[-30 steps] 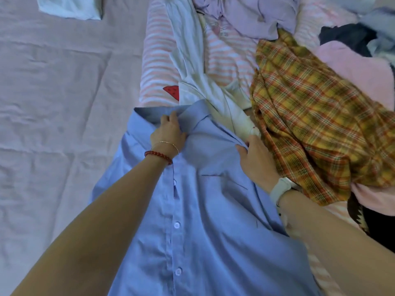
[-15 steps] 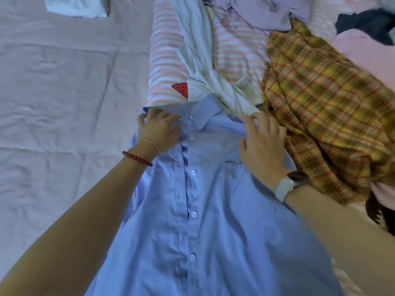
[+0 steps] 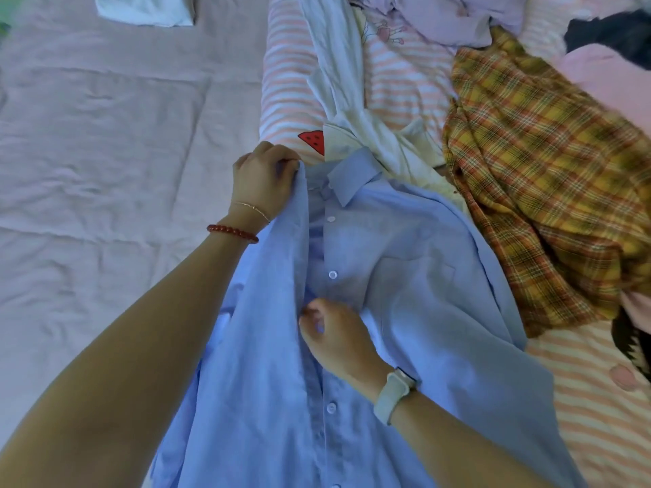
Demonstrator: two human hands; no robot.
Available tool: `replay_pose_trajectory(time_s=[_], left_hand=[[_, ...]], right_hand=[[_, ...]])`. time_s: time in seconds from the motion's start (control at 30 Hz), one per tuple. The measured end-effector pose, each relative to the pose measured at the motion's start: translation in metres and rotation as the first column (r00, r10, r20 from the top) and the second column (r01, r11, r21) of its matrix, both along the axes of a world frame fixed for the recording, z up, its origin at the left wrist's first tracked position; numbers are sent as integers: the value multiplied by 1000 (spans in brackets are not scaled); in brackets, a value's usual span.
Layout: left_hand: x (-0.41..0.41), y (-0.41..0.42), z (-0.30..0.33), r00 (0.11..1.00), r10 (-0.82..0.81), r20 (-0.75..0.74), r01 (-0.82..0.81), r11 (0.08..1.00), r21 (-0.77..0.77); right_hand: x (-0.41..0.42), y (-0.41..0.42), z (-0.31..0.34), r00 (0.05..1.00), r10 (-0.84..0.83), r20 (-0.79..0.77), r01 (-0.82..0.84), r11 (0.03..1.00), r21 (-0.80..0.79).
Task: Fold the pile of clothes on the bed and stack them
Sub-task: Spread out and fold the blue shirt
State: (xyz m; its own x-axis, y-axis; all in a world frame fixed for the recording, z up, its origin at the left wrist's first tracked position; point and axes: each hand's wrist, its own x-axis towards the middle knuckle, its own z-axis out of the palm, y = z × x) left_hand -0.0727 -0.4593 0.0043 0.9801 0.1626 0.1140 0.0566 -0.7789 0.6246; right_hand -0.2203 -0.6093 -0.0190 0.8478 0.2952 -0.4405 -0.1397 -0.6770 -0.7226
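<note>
A light blue button-up cotton shirt [image 3: 405, 276] lies front-up on the bed, collar pointing away from the person, its lower part running off the near edge of view. The left hand [image 3: 262, 177] has its grip clamped on the shirt's left front edge beside the collar, lifting that edge into a raised fold. The right hand [image 3: 334, 332] sits at the button placket lower down, fingers curled and pinching the blue fabric near a white button [image 3: 332, 274].

A red bead bracelet [image 3: 232, 233] and a thin gold chain [image 3: 253, 209] circle the left wrist; a watch with a pale grey strap [image 3: 391, 396] sits on the right.

Just beyond the collar lies a cream-white garment [image 3: 380, 142], itself on a pink-and-white striped piece [image 3: 285, 100] with a red watermelon patch. To the right, touching the blue shirt's sleeve, is a crumpled yellow-and-orange plaid shirt [image 3: 549, 177]. A lilac garment [image 3: 451, 19] is heaped further back. The wrinkled pale pink bedsheet [image 3: 105, 153] stretches left, with a folded white cloth [image 3: 144, 10] at its far edge.
</note>
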Motion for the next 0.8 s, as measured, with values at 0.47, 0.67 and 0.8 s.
replay_pose_trajectory(time_s=[0.47, 0.67, 0.8], left_hand=[[10, -18, -30, 988, 131, -76, -104, 952, 286], [12, -26, -34, 918, 82, -389, -39, 992, 116], [-19, -25, -23, 940, -22, -340, -1, 998, -68]], right_hand=[[-35, -29, 13, 984, -156, 87, 143, 980, 137], [-46, -30, 2, 955, -261, -142, 268, 963, 33], [-54, -40, -2, 896, -321, -308, 362, 928, 85]])
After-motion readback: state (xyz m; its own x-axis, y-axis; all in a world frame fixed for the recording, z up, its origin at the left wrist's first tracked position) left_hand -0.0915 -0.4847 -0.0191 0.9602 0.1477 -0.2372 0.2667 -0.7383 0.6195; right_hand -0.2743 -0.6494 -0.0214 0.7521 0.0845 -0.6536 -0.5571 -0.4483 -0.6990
